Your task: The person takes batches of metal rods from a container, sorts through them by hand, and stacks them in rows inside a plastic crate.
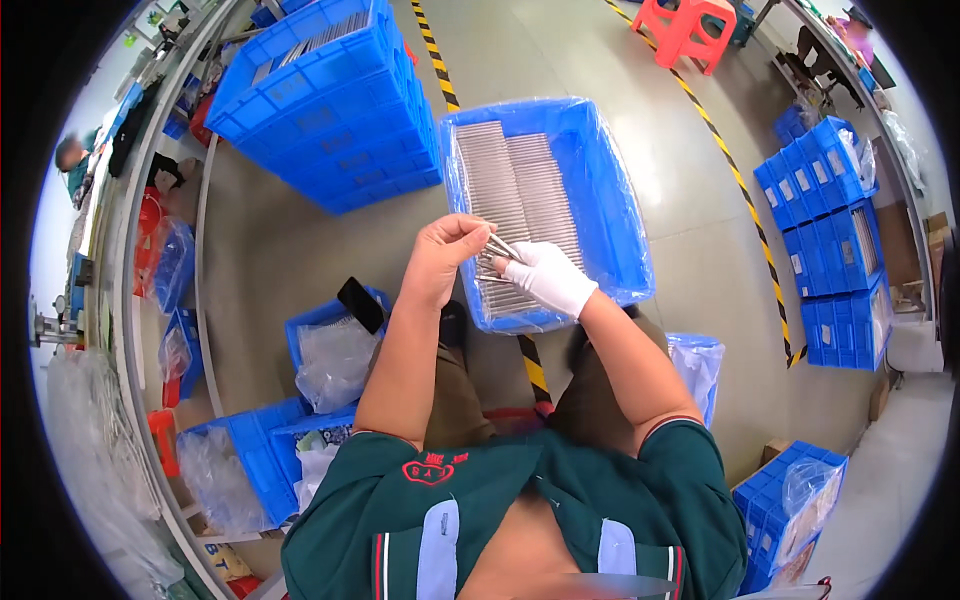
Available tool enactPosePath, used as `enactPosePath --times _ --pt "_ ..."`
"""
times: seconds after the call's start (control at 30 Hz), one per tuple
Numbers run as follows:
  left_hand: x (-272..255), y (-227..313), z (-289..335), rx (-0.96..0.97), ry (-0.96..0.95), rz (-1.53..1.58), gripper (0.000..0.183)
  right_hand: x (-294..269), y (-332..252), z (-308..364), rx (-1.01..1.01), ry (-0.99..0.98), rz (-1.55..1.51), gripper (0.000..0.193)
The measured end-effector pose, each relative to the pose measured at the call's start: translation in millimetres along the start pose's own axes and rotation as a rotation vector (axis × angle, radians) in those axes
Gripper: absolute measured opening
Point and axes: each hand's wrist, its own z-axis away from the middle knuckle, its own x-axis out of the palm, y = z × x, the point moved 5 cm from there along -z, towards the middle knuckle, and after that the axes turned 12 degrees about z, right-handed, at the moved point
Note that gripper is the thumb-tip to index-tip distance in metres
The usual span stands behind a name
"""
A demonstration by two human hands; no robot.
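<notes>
Both hands meet over the near edge of a blue plastic crate (612, 190) lined with clear film. My bare left hand (440, 262) is closed, thumb and fingers pinching the ends of a few slim silvery metal rods (503, 247). In a white glove with bare fingertips, my right hand (552, 280) is closed round the same rods from the other side. Beneath them in the crate lie two long rows of similar metal rods (488, 170), packed side by side. The fingers partly hide how many rods I hold.
A tall stack of blue crates (330, 120) stands at the left, beside a long workbench. Small crates with plastic bags (335, 360) and a phone (361, 305) are near my left leg. More stacked crates (825, 240) stand right, beyond striped floor tape. A red stool (688, 30) is far off.
</notes>
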Motion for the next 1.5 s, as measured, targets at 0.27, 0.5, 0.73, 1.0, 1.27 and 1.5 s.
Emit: enactPosePath --times 0.27,0.5,0.73,1.0,1.27,1.5 --pt "3.3 -11.3 2.7 -0.225 -0.026 0.298 0.006 16.7 2.0 4.2 0.094 -0.069 -0.414 0.034" --pt "-10.1 21.7 -4.1 0.234 0.234 -0.073 0.012 -4.1 6.6 -2.8 0.014 -0.090 0.020 0.042" --pt "-4.8 12.5 -5.2 0.170 0.245 -0.021 0.012 -89.7 93.3 -57.4 0.370 0.060 -0.165 0.013" --pt "-10.3 8.0 -4.0 0.081 0.275 0.000 0.012 -105.5 144.2 -165.4 0.424 -0.054 0.243 0.011" --pt "-8.1 6.6 -1.8 0.029 0.247 -0.026 0.012 -83.4 158.3 -227.0 0.376 -0.444 0.647 0.019" --pt "-12.6 10.0 2.6 0.021 0.236 -0.027 0.014 -84.3 125.7 -226.1 0.221 -0.337 1.106 0.021"
